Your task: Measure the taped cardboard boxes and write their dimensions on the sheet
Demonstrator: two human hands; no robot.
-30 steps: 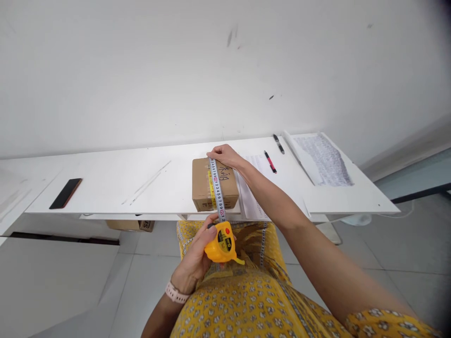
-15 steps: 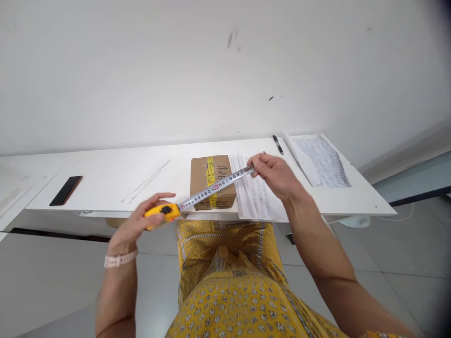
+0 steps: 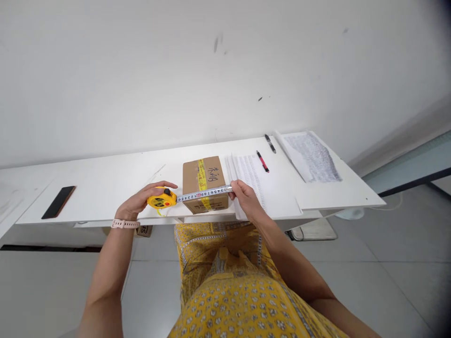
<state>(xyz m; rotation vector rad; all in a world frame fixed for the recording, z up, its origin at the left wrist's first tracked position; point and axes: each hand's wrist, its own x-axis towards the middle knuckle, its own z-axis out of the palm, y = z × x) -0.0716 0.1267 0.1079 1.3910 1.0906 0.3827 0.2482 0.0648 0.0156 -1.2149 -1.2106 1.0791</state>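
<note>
- Right at the near edge of the worktop (image 3: 105,180), about midway along it, sits a small cardboard box (image 3: 210,184). It has a yellow strip of tape (image 3: 201,170) running front to back over its top and dark handwriting beside the strip.
- The left hand (image 3: 141,203) rests on the worktop just left of the box. Its fingers are curled over a yellow tape measure (image 3: 161,199) and grasp the case from above. A pale wristband (image 3: 125,224) sits on that wrist.
- The blade (image 3: 204,193) is drawn out of the case to the right. It lies level across the near top edge of the box, numbers facing up.
- The right hand (image 3: 246,199) is at the box's near right corner. Its fingers are pinched shut on the free end of the blade, holding it against that corner.
- A printed sheet (image 3: 259,185) lies just right of the box, partly under the right hand, with a red pen (image 3: 262,161) lying on its far part.
- Farther toward the right end are a black pen (image 3: 270,143) near the far edge and another pile of printed papers (image 3: 312,157).
- A dark phone (image 3: 58,202) lies flat near the left end, well apart from the box.
</note>
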